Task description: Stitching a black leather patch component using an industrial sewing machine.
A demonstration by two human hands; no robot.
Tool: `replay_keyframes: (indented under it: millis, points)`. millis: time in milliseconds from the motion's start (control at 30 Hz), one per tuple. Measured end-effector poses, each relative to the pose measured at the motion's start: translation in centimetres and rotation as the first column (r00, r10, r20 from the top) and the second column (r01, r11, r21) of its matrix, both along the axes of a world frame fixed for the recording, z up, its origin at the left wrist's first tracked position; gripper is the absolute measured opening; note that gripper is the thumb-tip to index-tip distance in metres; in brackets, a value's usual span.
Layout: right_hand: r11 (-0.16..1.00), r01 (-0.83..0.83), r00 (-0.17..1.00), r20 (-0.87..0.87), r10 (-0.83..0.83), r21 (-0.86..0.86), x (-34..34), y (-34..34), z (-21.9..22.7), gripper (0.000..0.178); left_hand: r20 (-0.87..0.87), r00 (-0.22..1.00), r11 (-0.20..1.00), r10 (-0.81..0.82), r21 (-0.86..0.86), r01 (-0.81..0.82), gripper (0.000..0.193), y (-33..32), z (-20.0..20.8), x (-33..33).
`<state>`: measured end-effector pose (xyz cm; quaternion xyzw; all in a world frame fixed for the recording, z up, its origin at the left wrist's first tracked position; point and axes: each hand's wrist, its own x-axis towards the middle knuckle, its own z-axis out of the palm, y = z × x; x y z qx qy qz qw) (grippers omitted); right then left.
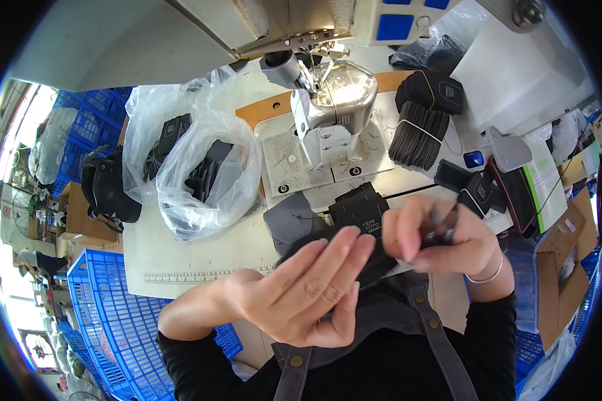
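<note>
My left hand (308, 291) is raised at the table's front edge, its fingers long and close together. A black fabric piece (379, 266) passes behind these fingers and appears gripped there; the thumb's hold is hidden. To its right, my right hand (441, 237) curls round a small dark tool, probably thread snips, blurred and partly covered by the fingers. Just beyond the hands lies a black sewn piece with a pale printed label (360, 206). Beside it on the left is a grey rounded fabric piece (291, 222) with loose thread on it.
A sewing machine (338, 107) stands ahead over its metal bed. Clear plastic bags (211, 194) with dark pieces sit left. Banded stacks of black pieces (419, 136) lie right, near a small blue object (473, 159). Blue crates (117, 321) and a cardboard box (562, 271) flank the table.
</note>
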<state>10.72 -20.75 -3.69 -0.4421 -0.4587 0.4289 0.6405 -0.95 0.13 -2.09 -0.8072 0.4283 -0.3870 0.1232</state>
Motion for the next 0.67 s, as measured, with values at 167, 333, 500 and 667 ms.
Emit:
replay_keyframes:
  millis: [167,333,500,667]
  points:
    - [0.952,0.294,0.919,-0.300,-0.256,0.088,0.0,-1.2,-0.3,0.026,-0.264,0.964,0.929,0.000,-0.357,-0.098,0.017,0.7,0.0,-0.1]
    - [0.723,0.660,0.540,0.541,-0.644,0.202,-1.9,0.2,-0.8,0.048,-0.553,0.682,0.230,-0.479,-0.829,-0.510,0.021,-1.0,-1.1,-1.5]
    - [0.669,0.577,0.167,0.734,-0.659,0.469,-2.6,1.1,-1.1,0.049,-0.620,0.667,0.185,-0.414,-0.774,-0.605,0.032,-2.2,-1.1,-1.3]
    - [0.589,0.594,0.010,0.728,-0.686,0.547,-2.6,1.8,-1.2,0.047,-0.643,0.662,0.260,-0.385,-0.764,-0.591,0.031,-2.0,-1.3,-1.3]
